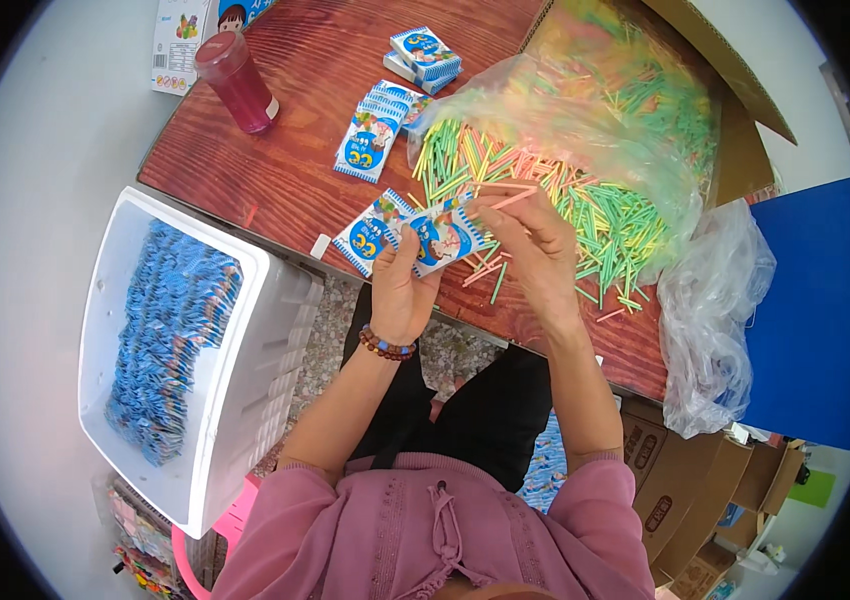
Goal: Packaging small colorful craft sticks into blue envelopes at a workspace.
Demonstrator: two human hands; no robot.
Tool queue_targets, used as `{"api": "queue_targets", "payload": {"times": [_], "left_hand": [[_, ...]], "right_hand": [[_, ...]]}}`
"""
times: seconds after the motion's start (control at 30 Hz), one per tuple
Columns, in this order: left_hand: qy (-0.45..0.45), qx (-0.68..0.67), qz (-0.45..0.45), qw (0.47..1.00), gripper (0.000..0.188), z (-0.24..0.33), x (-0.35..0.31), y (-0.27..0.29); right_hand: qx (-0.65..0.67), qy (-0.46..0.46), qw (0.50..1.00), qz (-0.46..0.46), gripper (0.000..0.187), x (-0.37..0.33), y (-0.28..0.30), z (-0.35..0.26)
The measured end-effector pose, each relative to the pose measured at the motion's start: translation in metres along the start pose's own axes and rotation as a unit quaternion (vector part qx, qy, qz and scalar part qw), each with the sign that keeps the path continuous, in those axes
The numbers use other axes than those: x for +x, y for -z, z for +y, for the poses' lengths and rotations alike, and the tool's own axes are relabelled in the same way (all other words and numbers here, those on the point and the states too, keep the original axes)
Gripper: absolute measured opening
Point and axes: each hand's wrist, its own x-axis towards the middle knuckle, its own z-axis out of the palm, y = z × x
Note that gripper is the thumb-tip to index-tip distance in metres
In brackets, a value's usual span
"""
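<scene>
Near the table's front edge, my left hand (pixel 407 293) is closed on a small blue and white packet (pixel 442 238), thumb on top. A second such packet (pixel 369 236) lies against it on the left; whether the hand grips that one too, I cannot tell. My right hand (pixel 542 258) pinches a few thin pink sticks (pixel 507 189) by the packet's right end. Just beyond spreads a heap of pink, yellow and green sticks (pixel 600 225), spilling from a clear plastic bag (pixel 545 85). Fanned packets (pixel 366 142) and a small stack (pixel 425 52) rest farther back.
A white plastic bin (pixel 237 395) full of blue packets (pixel 160 340) stands at the left. On the wooden table (pixel 310 75) are a red jar (pixel 237 85) and an open cardboard box (pixel 737 150). Crumpled clear plastic (pixel 707 320) hangs at the right edge, beside a blue panel (pixel 813 310).
</scene>
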Motion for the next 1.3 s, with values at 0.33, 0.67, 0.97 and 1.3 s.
{"api": "queue_targets", "payload": {"times": [0.33,0.67,0.97,1.3], "left_hand": [[0.042,-0.076,-0.05,0.995,0.029,-0.013,0.004,-0.005],[0.027,-0.021,-0.067,0.997,0.03,-0.028,0.001,-0.017],[-0.001,0.011,-0.086,0.996,0.028,-0.022,0.001,-0.025],[-0.014,0.135,-0.152,0.979,0.05,-0.009,0.007,0.001]], "right_hand": [[-0.005,-0.038,0.997,0.073,0.019,-0.008,0.026,-0.008],[-0.045,-0.061,0.992,0.102,0.015,-0.029,0.016,-0.009],[0.008,-0.007,0.996,0.093,0.015,-0.023,0.027,-0.016],[-0.274,0.03,0.961,-0.016,0.006,-0.01,0.043,-0.015]]}}
